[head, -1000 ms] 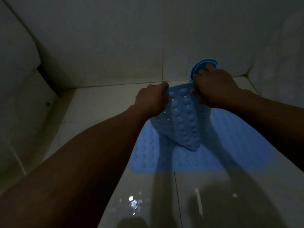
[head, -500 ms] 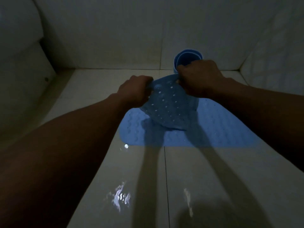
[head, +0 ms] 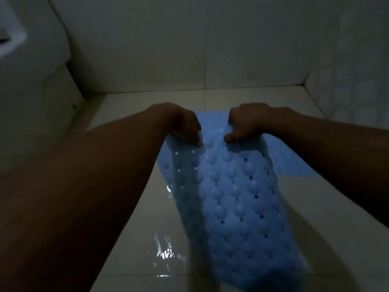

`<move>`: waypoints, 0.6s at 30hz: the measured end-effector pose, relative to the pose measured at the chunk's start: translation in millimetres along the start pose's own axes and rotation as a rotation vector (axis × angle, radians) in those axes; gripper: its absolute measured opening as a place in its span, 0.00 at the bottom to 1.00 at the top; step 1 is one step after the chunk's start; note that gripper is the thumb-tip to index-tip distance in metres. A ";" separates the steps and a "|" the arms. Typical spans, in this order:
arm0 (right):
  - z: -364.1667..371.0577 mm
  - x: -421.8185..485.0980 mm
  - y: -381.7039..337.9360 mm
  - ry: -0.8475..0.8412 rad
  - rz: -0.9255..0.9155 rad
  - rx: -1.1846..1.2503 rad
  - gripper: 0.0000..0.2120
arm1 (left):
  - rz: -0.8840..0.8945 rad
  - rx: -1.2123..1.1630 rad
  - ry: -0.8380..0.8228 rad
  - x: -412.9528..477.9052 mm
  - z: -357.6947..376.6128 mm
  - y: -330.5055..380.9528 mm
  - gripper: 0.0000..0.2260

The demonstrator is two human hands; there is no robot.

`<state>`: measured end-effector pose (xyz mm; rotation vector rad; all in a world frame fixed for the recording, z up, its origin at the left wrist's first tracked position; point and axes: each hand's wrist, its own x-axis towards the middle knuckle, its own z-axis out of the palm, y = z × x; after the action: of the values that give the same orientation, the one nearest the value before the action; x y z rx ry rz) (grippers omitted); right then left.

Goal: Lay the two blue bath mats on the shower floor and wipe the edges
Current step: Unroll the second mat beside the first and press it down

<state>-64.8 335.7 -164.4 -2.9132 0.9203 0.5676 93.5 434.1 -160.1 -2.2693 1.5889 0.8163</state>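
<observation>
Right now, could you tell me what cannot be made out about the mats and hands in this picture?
- Held mat, head view: its near end runs off the bottom edge.
- Floor mat, head view: mostly covered by the held mat and the right forearm; its full outline is hidden.
- Left hand and right hand: fingertips curl over the held mat's top edge, out of sight.
- Dim light hides whether the floor mat lies flat.

Dim light; pale tiled walls (head: 189, 39) meet a glossy, wet tiled floor (head: 147, 239) in a corner.
</observation>
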 end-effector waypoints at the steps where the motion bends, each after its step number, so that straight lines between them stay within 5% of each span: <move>1: 14.7 2.5 -5.8 -0.043 0.008 0.012 0.23 | -0.002 0.015 -0.022 5.5 15.2 -1.2 0.22; 4: 67.4 12.9 -19.3 -0.132 0.042 0.039 0.21 | -0.024 0.003 -0.033 27.0 70.1 -7.6 0.23; 9: 158.6 25.0 -27.1 -0.055 0.106 0.154 0.28 | -0.074 -0.146 0.054 63.7 160.0 -24.9 0.24; 15: 234.1 11.1 -12.1 0.205 0.248 0.619 0.30 | -0.060 -0.079 0.345 71.6 226.7 -24.0 0.29; 18: 257.7 -5.2 -12.9 0.374 0.452 0.808 0.35 | -0.046 -0.154 0.297 62.5 265.2 -27.6 0.36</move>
<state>-147.1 385.2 -403.9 -2.0990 1.4354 -0.3179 55.1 529.1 -414.1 -2.6300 1.6346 0.6321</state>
